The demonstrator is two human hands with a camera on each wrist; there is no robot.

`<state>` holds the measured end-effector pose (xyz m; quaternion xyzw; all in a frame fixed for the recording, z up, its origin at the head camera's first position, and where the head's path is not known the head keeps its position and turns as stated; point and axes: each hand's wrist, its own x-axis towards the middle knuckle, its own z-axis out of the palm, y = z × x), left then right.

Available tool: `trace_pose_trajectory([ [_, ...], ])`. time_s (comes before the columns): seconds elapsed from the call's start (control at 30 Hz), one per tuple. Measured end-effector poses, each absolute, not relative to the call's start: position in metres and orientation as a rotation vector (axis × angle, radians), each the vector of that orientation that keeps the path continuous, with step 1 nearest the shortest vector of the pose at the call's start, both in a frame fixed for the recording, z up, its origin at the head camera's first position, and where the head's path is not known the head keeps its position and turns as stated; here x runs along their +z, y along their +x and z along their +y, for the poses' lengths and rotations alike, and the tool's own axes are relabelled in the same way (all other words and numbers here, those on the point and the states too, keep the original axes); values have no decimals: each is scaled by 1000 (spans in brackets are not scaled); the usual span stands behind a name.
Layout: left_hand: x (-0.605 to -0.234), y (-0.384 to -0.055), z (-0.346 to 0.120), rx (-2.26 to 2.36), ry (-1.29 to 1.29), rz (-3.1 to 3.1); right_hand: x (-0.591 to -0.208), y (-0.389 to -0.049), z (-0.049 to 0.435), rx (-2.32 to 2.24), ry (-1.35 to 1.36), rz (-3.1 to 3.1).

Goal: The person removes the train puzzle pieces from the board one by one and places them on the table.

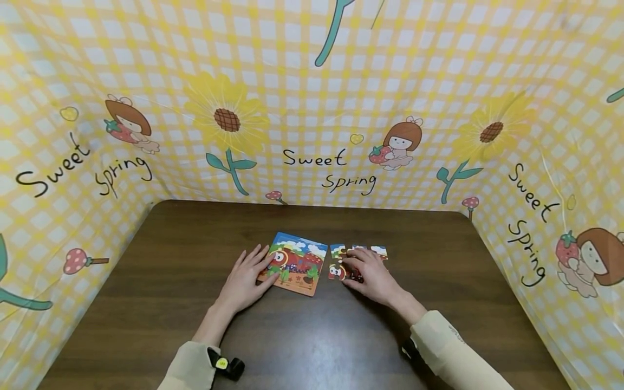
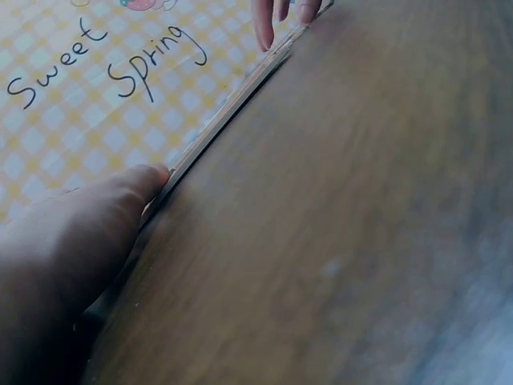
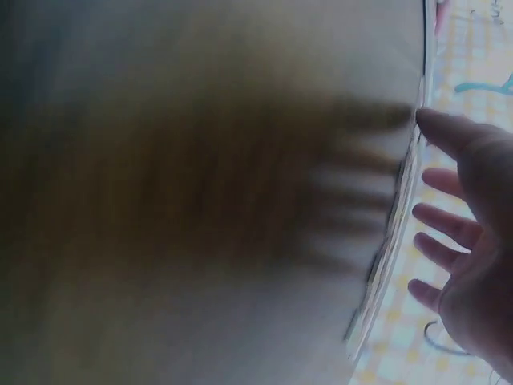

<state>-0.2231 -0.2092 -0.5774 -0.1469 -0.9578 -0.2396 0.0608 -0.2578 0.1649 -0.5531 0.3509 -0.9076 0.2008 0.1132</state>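
Observation:
A picture board [image 1: 299, 265] with a red cartoon train lies slightly turned on the table. My left hand [image 1: 246, 280] rests on its left side, fingers stretched along it and thumb at the near edge. In the left wrist view the thumb [image 2: 148, 183] touches the board's thin edge. Just right of the board, my right hand [image 1: 374, 279] spreads over several puzzle pieces [image 1: 336, 272], fingertips on them and partly covering them. One sky piece [image 1: 379, 251] shows beyond the fingers. The right wrist view shows the fingers of the right hand [image 3: 473, 216] apart, tips down at the pieces' edges.
The brown wooden table [image 1: 195, 233] is enclosed at the back and both sides by a yellow checked cloth [image 1: 302, 119] with printed flowers and figures. Black wrist straps [image 1: 226, 364] sit at the sleeve cuffs.

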Motion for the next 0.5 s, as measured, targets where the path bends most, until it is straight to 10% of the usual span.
trace_pose_trajectory([
  [0.5, -578, -223, -209, -753, -436, -2888, -547, -222, 85, 641, 939, -2722],
])
